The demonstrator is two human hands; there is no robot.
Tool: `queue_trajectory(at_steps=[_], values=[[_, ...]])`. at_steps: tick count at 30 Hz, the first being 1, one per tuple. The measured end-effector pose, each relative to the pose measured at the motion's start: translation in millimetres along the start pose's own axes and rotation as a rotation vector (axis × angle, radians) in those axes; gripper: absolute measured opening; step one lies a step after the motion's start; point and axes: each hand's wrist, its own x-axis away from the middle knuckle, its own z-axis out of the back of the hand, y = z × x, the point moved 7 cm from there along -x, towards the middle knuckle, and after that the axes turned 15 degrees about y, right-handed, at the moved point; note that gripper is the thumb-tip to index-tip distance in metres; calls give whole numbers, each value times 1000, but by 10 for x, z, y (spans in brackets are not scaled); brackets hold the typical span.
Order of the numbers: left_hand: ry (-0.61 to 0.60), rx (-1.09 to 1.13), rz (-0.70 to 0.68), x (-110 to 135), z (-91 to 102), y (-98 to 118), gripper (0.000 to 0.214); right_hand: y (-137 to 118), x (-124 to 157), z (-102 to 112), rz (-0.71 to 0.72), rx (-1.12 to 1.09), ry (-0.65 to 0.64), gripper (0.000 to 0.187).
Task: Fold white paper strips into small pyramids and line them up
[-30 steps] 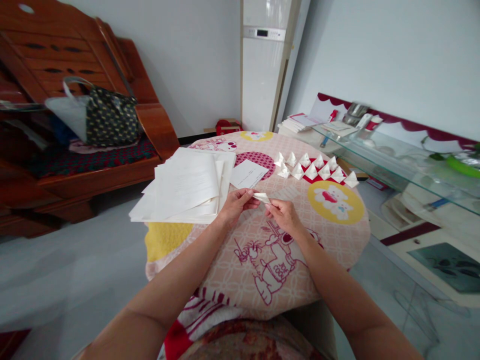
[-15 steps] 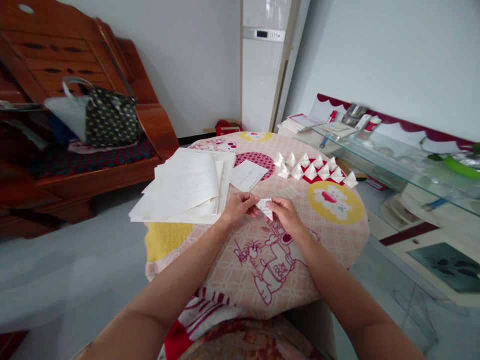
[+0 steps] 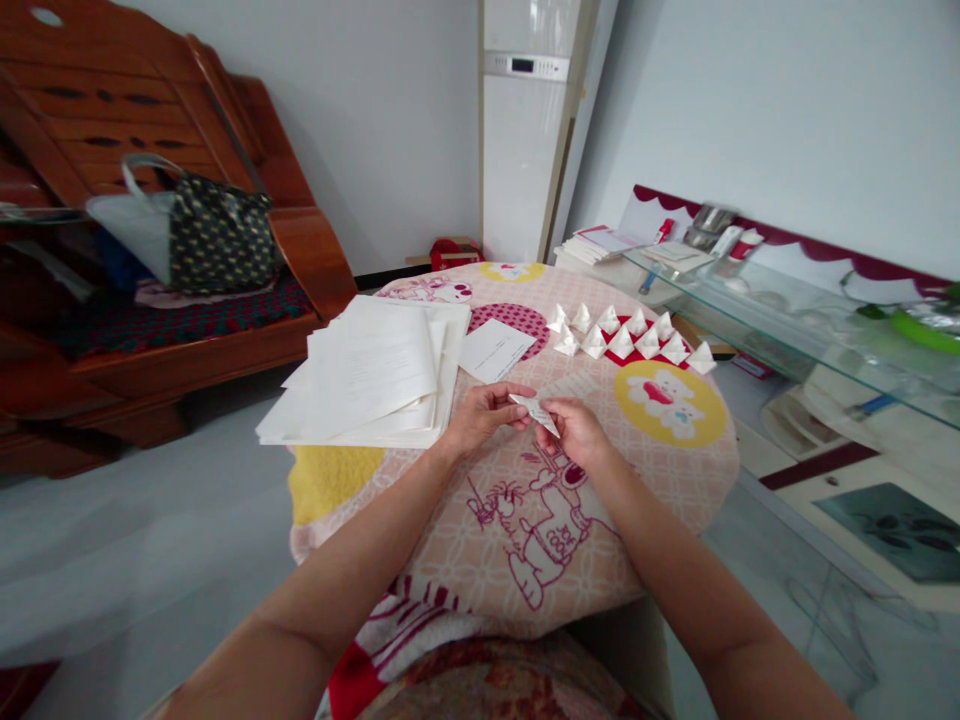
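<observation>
A small folded piece of white paper [image 3: 537, 410] is pinched between both my hands above the middle of the round table. My left hand [image 3: 484, 414] grips its left end with thumb and fingers closed. My right hand [image 3: 578, 432] holds its right end, fingers curled. Just beyond my hands lies a single white paper slip [image 3: 496, 349]. Further right, several small folded white paper shapes [image 3: 630, 338] stand in two rows on the patterned cloth.
A stack of white paper sheets [image 3: 371, 372] covers the table's left side. The table wears a pink cartoon-print cloth [image 3: 525, 520]. A glass shelf [image 3: 787, 310] with clutter runs along the right. A wooden bench [image 3: 150, 250] with a bag stands at left.
The folded paper has been turned and worked between my fingers; it now lies flatter and tilts down to the right. Both hands stay at the same spot.
</observation>
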Motion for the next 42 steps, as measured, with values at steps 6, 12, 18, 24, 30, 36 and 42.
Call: queue_trajectory(at_steps=[6, 12, 18, 24, 30, 36, 42], values=[[-7, -5, -21, 3, -5, 6, 49, 25, -17, -9, -46, 9, -21, 29], [-3, -2, -10, -8, 4, -9, 48, -7, -7, 4, -49, -26, 6, 29], [66, -55, 13, -2, 18, 15, 47, -49, -5, 50, 74, -31, 136, 29], [295, -92, -52, -28, 169, 30, 34, -235, 90, 118, 429, 225, 330, 36], [262, -20, 71, -28, 164, -34, 33, -378, 226, 57, 659, 463, 361, 43], [213, -33, 78, -4, 117, 2, 40, -472, 316, 12, 793, 589, 412, 43], [156, 0, 104, 18, 90, 47, 49, -456, 299, -28, 704, 457, 334, 44]])
